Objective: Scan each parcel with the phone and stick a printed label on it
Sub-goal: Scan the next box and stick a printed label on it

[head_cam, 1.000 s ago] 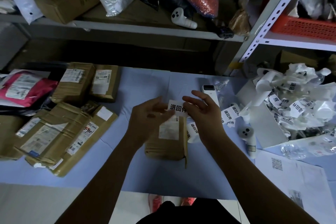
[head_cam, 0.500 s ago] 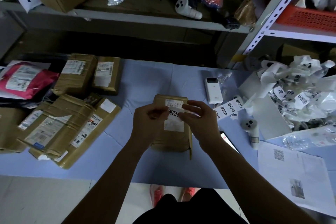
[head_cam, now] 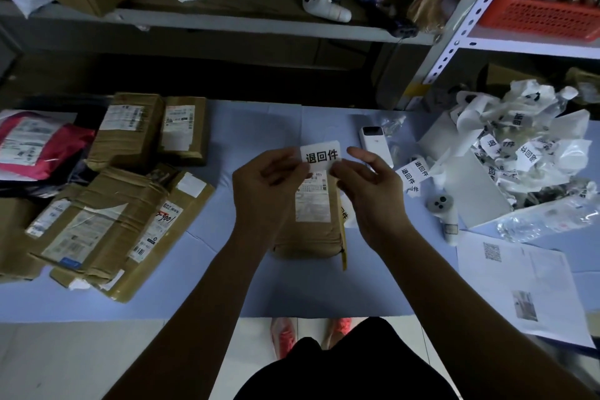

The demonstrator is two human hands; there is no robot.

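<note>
**At the middle of the frame: label lifted, parcel not yet stickered**

At the centre of the frame, both hands hold one printed label [head_cam: 319,156] above a brown parcel [head_cam: 311,234] that lies on the desk [head_cam: 259,127]. The left hand [head_cam: 266,185] pinches the label's left edge and the right hand [head_cam: 367,188] pinches its lower right corner. The label is lifted clear of the parcel, which sits just below it, partly hidden by the hands.

By my reading, the sticking step for this parcel is under way but not done. At the left of the frame lie more brown parcels [head_cam: 97,221]. In this dim view I cannot tell whether they carry the printed label, so how many remain is unclear.

Right of centre, a strip of printed labels [head_cam: 414,174] lies near a white device [head_cam: 372,138]. A heap of crumpled backing paper [head_cam: 519,146] at the right suggests many labels have been used.
</note>
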